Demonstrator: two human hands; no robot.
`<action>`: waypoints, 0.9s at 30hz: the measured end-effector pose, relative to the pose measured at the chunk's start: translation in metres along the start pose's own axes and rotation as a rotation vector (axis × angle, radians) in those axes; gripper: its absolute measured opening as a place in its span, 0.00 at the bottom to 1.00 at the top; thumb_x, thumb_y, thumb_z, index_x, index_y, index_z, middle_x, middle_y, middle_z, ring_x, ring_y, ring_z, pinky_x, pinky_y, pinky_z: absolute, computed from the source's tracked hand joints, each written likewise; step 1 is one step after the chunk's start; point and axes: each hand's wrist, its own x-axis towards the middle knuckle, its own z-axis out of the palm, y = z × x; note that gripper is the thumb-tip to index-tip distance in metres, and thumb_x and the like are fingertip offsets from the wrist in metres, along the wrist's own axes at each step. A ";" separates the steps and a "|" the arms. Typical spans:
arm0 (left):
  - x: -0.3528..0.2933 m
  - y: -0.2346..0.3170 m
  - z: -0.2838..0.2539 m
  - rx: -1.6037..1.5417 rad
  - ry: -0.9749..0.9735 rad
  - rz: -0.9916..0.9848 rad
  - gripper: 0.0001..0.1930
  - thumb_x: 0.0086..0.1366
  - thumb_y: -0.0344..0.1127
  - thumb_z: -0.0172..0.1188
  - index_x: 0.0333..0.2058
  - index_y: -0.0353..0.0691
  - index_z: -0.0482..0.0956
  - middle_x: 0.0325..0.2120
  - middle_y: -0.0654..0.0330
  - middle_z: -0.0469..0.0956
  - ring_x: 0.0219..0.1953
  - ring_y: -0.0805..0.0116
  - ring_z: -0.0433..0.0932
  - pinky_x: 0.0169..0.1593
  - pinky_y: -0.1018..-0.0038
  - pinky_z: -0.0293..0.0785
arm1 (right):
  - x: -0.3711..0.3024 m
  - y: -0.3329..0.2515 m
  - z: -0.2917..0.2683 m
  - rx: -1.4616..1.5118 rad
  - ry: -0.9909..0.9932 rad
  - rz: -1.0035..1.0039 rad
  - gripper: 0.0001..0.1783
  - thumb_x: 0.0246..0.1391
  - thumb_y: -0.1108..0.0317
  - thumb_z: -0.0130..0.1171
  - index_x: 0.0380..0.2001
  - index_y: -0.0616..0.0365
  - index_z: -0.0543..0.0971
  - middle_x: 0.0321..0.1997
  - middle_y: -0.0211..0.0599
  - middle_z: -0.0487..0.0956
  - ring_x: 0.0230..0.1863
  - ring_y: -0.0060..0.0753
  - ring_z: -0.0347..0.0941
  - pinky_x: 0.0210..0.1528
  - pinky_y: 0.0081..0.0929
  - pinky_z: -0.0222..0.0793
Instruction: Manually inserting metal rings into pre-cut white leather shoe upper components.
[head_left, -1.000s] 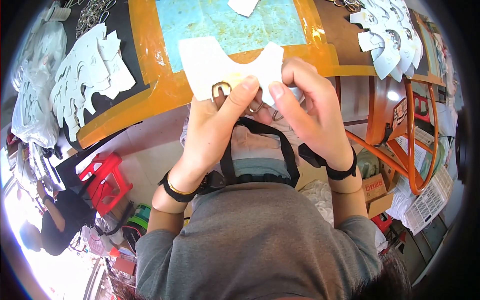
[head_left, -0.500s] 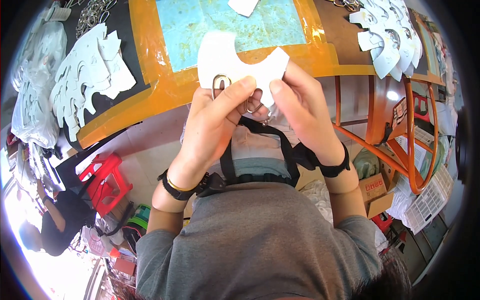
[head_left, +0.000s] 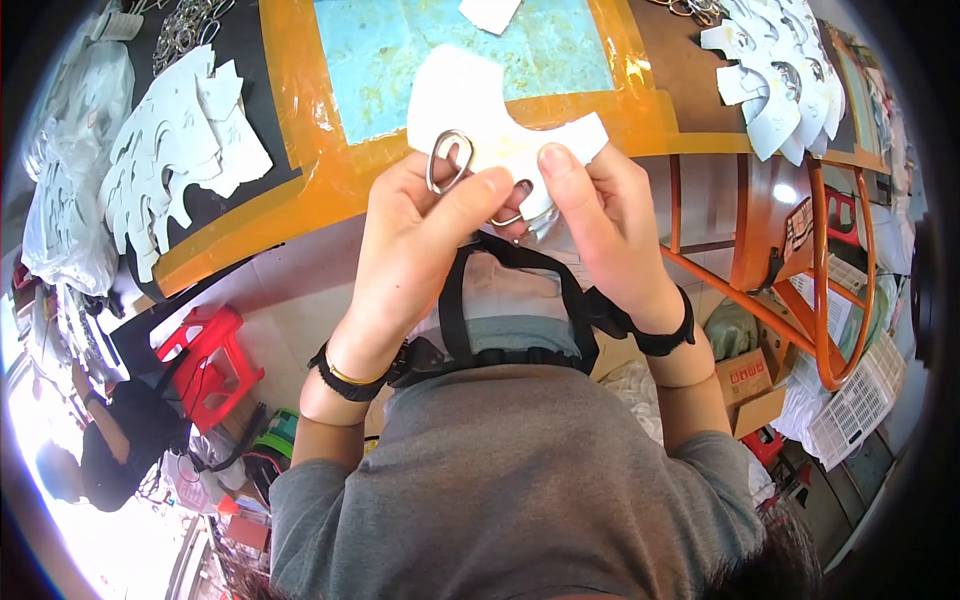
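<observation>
Above the near table edge I hold a white curved cut-out piece (head_left: 470, 105), shaped with a deep notch and a small hole low down. My left hand (head_left: 415, 225) pinches its lower left side, thumb on top. A silver wire loop (head_left: 437, 160) sticks up from between my left fingers against the piece, and more wire shows below my thumb. My right hand (head_left: 605, 225) grips the right arm of the piece, thumb in front and fingers behind. A bit of clear film (head_left: 543, 222) hangs at its lower tip.
Fanned white cut-outs (head_left: 170, 150) lie left on the table, beside a clear plastic bag (head_left: 85, 180) and metal chain (head_left: 190, 30). More cut-outs (head_left: 775, 70) lie right. An orange metal frame (head_left: 822, 290) stands right; a red stool (head_left: 215, 365) and another person (head_left: 125, 440) are left.
The white piece has tilted clockwise and shifted slightly right, its notch now facing more to the upper right. The wire loop leans further right. Both hands keep hold.
</observation>
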 end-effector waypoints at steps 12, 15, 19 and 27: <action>0.005 -0.010 0.002 -0.187 -0.097 0.066 0.19 0.65 0.42 0.54 0.45 0.31 0.70 0.43 0.60 0.74 0.41 0.76 0.71 0.47 0.77 0.66 | 0.009 0.000 -0.001 0.026 0.117 0.067 0.16 0.63 0.62 0.46 0.34 0.65 0.76 0.31 0.27 0.77 0.31 0.11 0.68 0.33 0.13 0.65; 0.008 -0.011 -0.003 -0.082 -0.110 0.046 0.15 0.64 0.37 0.57 0.44 0.31 0.71 0.44 0.58 0.74 0.41 0.77 0.71 0.48 0.77 0.67 | 0.011 0.000 0.003 0.070 0.160 0.010 0.16 0.64 0.61 0.45 0.36 0.65 0.76 0.31 0.27 0.77 0.30 0.10 0.67 0.32 0.12 0.64; 0.006 -0.012 0.011 0.035 0.024 0.159 0.11 0.59 0.28 0.61 0.40 0.32 0.73 0.39 0.60 0.76 0.40 0.78 0.73 0.46 0.80 0.70 | 0.012 0.001 0.007 0.130 0.206 0.032 0.18 0.64 0.59 0.45 0.40 0.65 0.74 0.35 0.29 0.77 0.31 0.12 0.68 0.34 0.13 0.64; 0.015 0.011 -0.009 0.097 -0.049 0.025 0.08 0.60 0.27 0.58 0.38 0.31 0.75 0.31 0.65 0.76 0.31 0.84 0.73 0.35 0.86 0.70 | 0.009 -0.002 -0.027 0.441 0.063 0.181 0.27 0.63 0.50 0.44 0.44 0.69 0.70 0.46 0.46 0.74 0.42 0.33 0.76 0.40 0.30 0.76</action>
